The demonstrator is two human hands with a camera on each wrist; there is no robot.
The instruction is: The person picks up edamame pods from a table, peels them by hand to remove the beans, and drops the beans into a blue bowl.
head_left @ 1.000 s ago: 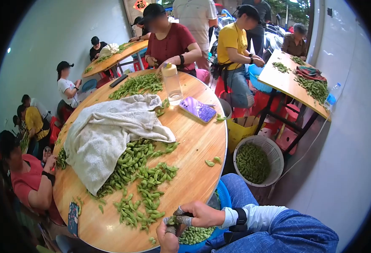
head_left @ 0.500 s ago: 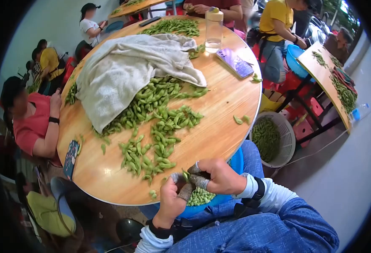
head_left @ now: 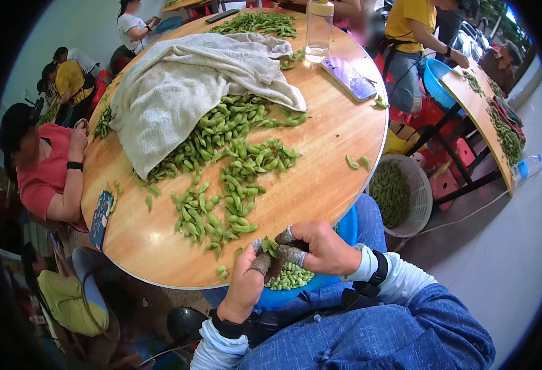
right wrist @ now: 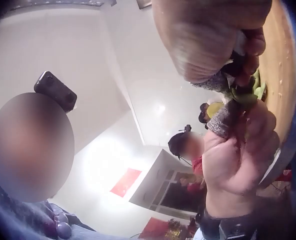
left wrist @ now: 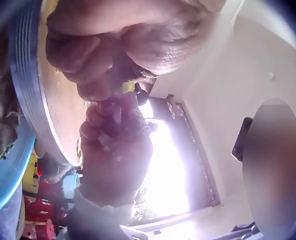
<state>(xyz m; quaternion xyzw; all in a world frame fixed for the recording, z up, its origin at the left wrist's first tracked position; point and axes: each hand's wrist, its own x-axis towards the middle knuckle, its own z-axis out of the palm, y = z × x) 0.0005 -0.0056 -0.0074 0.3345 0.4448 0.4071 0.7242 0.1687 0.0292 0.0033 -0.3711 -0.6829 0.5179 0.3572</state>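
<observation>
Left hand [head_left: 246, 287] and right hand [head_left: 329, 250] meet at the near table edge, both pinching one green pod [head_left: 270, 247] between thumbs and fingers. Grey covers [head_left: 292, 258] wrap the thumbs and forefingers. Below the hands sits a blue basin [head_left: 349, 228] containing shelled beans [head_left: 291, 277]. On the round wooden table [head_left: 320, 166], loose pods [head_left: 240, 185] lie just beyond the hands and run back into a heap — partly covered by a pale cloth [head_left: 166, 92]. A purple phone [head_left: 349, 79] and a clear bottle [head_left: 318, 37] stand farther back — phone flat, bottle upright. Right of the table, a white basket [head_left: 420, 197] on the floor holds more pods.
</observation>
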